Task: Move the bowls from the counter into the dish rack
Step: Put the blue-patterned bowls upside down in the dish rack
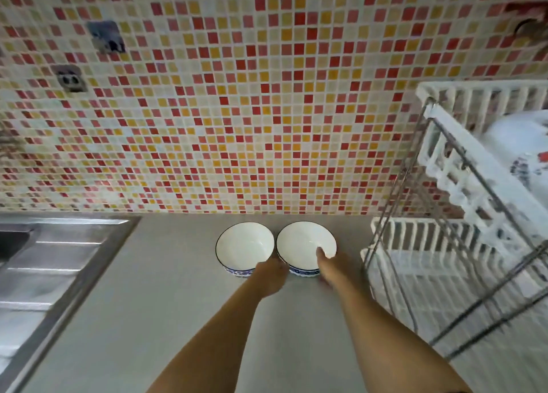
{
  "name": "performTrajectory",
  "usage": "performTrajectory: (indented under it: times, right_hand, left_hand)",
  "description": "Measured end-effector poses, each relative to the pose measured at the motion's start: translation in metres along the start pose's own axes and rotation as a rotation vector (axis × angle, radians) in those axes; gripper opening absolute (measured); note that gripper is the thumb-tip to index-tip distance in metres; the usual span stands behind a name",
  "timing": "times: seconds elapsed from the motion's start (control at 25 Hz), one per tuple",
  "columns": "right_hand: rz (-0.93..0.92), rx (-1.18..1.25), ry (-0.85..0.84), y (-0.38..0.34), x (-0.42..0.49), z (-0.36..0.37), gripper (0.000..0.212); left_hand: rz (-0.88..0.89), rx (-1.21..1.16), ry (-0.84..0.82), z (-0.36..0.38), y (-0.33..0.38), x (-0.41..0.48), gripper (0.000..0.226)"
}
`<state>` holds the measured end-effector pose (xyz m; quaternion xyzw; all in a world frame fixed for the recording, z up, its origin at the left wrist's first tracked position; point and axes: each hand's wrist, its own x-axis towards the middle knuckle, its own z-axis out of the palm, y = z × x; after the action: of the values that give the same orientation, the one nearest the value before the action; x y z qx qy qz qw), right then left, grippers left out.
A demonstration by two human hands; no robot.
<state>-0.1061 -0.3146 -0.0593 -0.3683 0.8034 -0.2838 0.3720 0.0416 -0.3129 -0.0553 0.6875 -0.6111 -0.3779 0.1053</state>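
Observation:
Two white bowls with dark rims and blue-patterned bases stand side by side on the grey counter [166, 297] near the tiled wall. The left bowl [243, 244] has my left hand [271, 277] against its near right side, fingers curled at the rim. On the right bowl [302, 243], my right hand [329, 266] grips the near right rim, thumb inside the bowl. At the right stands the white two-tier dish rack [462, 185] with a metal frame.
A stainless steel sink and drainboard [44, 262] fills the left side. The rack's upper tier holds a white dish with a floral pattern [525, 152]. Two sockets [69, 78] sit on the mosaic wall.

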Motion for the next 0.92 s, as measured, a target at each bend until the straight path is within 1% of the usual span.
performTrajectory:
  times: [0.12, 0.16, 0.24, 0.36, 0.4, 0.44, 0.52, 0.6, 0.68, 0.76, 0.84, 0.92]
  right_hand:
    - [0.097, 0.217, -0.133, 0.010, 0.016, 0.021, 0.048]
    - [0.115, 0.273, -0.149, 0.014, 0.025, 0.029, 0.046]
    - [0.162, 0.356, -0.162, 0.027, 0.033, 0.041, 0.048]
    - [0.063, 0.403, -0.159, 0.043, 0.020, 0.037, 0.047]
    - [0.030, 0.423, -0.169, 0.043, 0.013, 0.031, 0.046]
    - [0.003, 0.439, -0.190, 0.037, 0.006, 0.021, 0.047]
    - [-0.078, 0.416, -0.212, 0.015, -0.012, -0.001, 0.049]
    - [-0.235, 0.296, -0.177, -0.019, -0.036, -0.027, 0.050]
    - [-0.437, 0.220, -0.105, -0.055, -0.062, -0.050, 0.052]
    - [-0.585, 0.216, -0.080, -0.086, -0.087, -0.067, 0.055]
    - [-0.676, 0.228, -0.047, -0.114, -0.115, -0.083, 0.053]
    - [-0.752, 0.218, -0.004, -0.134, -0.140, -0.098, 0.045]
  left_hand:
    - [-0.042, -0.013, -0.052, 0.014, -0.007, 0.012, 0.043]
    - [-0.051, -0.061, -0.061, 0.019, -0.007, 0.017, 0.045]
    - [-0.098, -0.192, -0.099, 0.025, -0.005, 0.020, 0.052]
    - [-0.237, -0.472, -0.062, 0.024, 0.006, 0.014, 0.053]
    - [-0.254, -0.480, -0.028, 0.018, 0.011, 0.011, 0.051]
    - [-0.239, -0.428, 0.019, 0.008, 0.016, 0.009, 0.050]
    - [-0.136, -0.330, 0.135, -0.022, 0.026, 0.002, 0.046]
    - [-0.031, -0.361, 0.236, -0.062, 0.038, -0.011, 0.041]
    - [0.059, -0.500, 0.265, -0.103, 0.050, -0.038, 0.040]
    - [0.174, -0.536, 0.288, -0.135, 0.059, -0.066, 0.041]
    - [0.299, -0.517, 0.359, -0.160, 0.063, -0.097, 0.042]
    - [0.409, -0.549, 0.376, -0.175, 0.062, -0.125, 0.042]
